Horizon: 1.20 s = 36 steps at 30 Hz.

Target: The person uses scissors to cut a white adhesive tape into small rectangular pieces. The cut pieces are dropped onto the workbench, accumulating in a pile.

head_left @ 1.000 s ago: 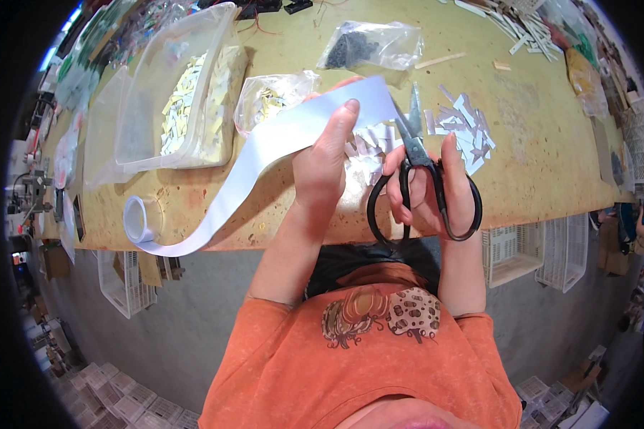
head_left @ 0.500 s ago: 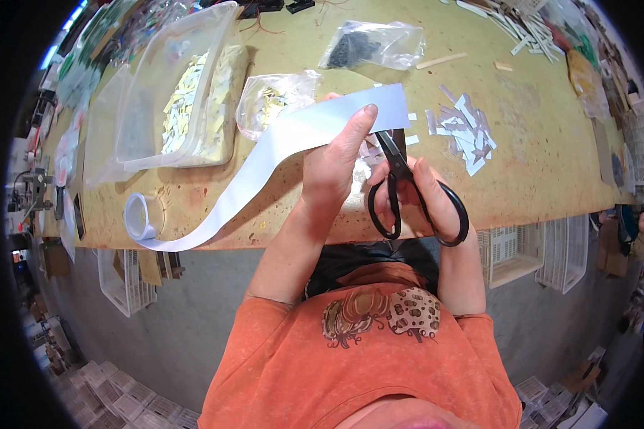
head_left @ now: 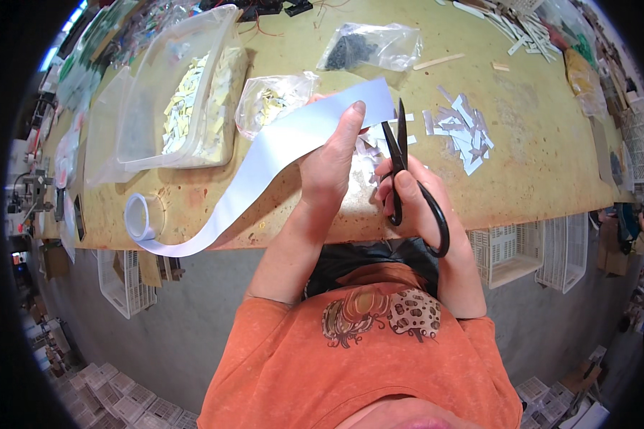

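Note:
My left hand [head_left: 330, 159] pinches a wide white tape strip [head_left: 279, 148] near its free end, thumb on top. The strip curves down to its roll [head_left: 140, 217], which stands at the table's near left. Black-handled scissors [head_left: 401, 154] are gripped in my right hand [head_left: 423, 193], blades pointing away from me and slightly parted. The blades are just right of the strip's end, close to it. Beneath and beyond them lie small cut pieces [head_left: 406, 127], partly covered by my hands. A heap of white and greyish cut strips [head_left: 464, 132] lies farther right.
A clear plastic bin [head_left: 229, 132] with yellow and white pieces stands at left. Beside it is a small bag of similar pieces [head_left: 277, 100]. A bag of black bits [head_left: 368, 46] and a flat wooden stick [head_left: 438, 61] lie farther back. White crates [head_left: 511, 254] sit below the table's edge.
The strip's end has shifted slightly left with my left hand. The scissors have come away from beneath it, turned more upright, and their handles have drawn closer together.

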Motion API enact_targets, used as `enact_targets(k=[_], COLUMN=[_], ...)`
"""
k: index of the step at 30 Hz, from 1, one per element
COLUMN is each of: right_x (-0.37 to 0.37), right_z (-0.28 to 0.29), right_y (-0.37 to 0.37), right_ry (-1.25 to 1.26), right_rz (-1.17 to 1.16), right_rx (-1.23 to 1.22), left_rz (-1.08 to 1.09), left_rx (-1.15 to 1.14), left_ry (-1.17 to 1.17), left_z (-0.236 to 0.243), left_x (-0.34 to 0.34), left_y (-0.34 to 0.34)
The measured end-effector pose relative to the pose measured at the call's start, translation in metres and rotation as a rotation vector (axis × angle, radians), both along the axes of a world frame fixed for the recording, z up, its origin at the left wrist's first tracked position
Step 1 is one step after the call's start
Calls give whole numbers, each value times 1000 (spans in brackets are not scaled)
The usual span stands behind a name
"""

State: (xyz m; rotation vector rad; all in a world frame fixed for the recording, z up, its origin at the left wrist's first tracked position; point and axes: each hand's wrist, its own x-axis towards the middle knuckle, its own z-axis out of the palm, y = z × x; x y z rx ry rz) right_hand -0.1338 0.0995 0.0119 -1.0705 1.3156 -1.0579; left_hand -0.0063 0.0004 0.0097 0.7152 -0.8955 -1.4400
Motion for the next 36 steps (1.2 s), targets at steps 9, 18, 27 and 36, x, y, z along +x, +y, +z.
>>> enact_targets(k=[9,18,27,36], right_x=[17,-10,-9,-6], right_z=[9,-1,-16,-3], right_y=[-12,-14,-12,2], right_ry=[617,-651,-493,-98], right_rz=[-150,209,239,-2], right_rx=[-233,-4,-34,4], left_rz=[-77,-237,-565,-11], left_rx=[-9,35,134,0], left_ry=[-33,172,152,21], left_z=[-6,5,-29,-10], left_x=[3,13,17,6], left_y=[1,-3,-9,-2])
